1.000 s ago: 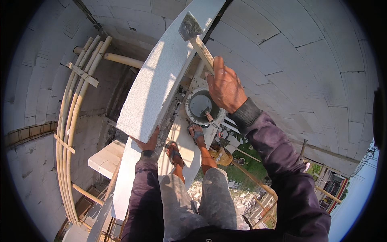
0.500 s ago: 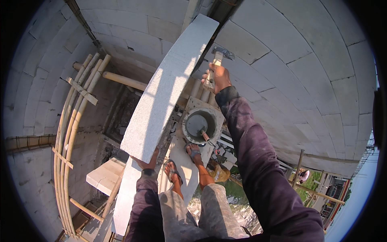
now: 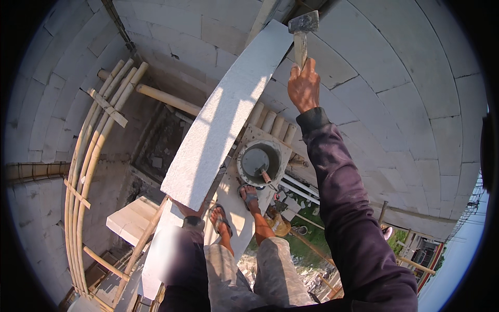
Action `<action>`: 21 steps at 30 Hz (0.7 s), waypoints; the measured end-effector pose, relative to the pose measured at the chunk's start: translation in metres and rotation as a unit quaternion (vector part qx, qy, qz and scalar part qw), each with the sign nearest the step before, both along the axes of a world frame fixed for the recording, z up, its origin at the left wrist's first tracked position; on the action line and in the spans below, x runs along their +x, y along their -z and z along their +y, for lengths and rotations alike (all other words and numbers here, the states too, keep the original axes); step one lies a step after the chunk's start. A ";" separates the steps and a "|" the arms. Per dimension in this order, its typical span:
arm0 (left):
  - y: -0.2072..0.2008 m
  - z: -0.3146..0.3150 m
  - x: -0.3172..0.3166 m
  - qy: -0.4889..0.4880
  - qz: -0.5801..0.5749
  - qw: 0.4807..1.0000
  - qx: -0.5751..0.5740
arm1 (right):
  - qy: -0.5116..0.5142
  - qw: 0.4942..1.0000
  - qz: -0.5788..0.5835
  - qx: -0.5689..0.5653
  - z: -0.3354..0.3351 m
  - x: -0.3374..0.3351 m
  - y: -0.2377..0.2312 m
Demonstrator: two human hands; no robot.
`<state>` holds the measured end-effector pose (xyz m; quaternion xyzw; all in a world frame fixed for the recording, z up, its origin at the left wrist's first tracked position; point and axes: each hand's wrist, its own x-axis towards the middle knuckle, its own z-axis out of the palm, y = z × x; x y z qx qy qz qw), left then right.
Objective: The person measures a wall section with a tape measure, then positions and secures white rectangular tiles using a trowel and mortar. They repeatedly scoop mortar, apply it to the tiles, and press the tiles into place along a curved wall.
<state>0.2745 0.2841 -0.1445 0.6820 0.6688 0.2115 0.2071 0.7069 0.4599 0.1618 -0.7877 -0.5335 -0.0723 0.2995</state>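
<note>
At the bottom of the frame are the person's legs in pale trousers, with both feet in sandals [image 3: 248, 196] standing on a light board [image 3: 236, 218] laid over a scaffold. Past the board's right edge the ground shows far below, with green growth and rubble at lower right.

The left hand [image 3: 188, 210], just left of centre and low, is under the near end of a long white block [image 3: 223, 119]; only a little of it shows, pressed against the block's underside, and how the fingers lie cannot be told. The block rises tilted from there toward the upper middle of the frame.

Just right of the feet a round bucket [image 3: 260, 162] sits on the board, grey mortar inside and a wooden handle sticking out of it.

The right arm in a dark sleeve runs up the right side. The right hand [image 3: 304, 86] is closed tight round the wooden handle of a hammer [image 3: 301, 31], whose steel head is at the top of the frame beside the block's far end.

Bamboo poles [image 3: 88, 156] curve down the left side. Behind everything stands a wall [image 3: 416, 93] of pale blocks, filling the upper frame.
</note>
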 end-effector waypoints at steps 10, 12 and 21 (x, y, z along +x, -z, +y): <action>-0.072 0.023 0.029 -0.047 -0.247 0.962 -0.106 | -0.021 0.986 -0.006 -0.168 0.029 0.011 -0.013; -0.106 0.027 0.045 -0.053 -0.370 0.915 -0.152 | -0.023 0.982 -0.001 -0.189 0.022 0.018 -0.014; -0.027 0.014 0.016 -0.035 -0.030 0.999 -0.025 | -0.082 0.985 -0.039 -0.146 -0.041 -0.047 -0.033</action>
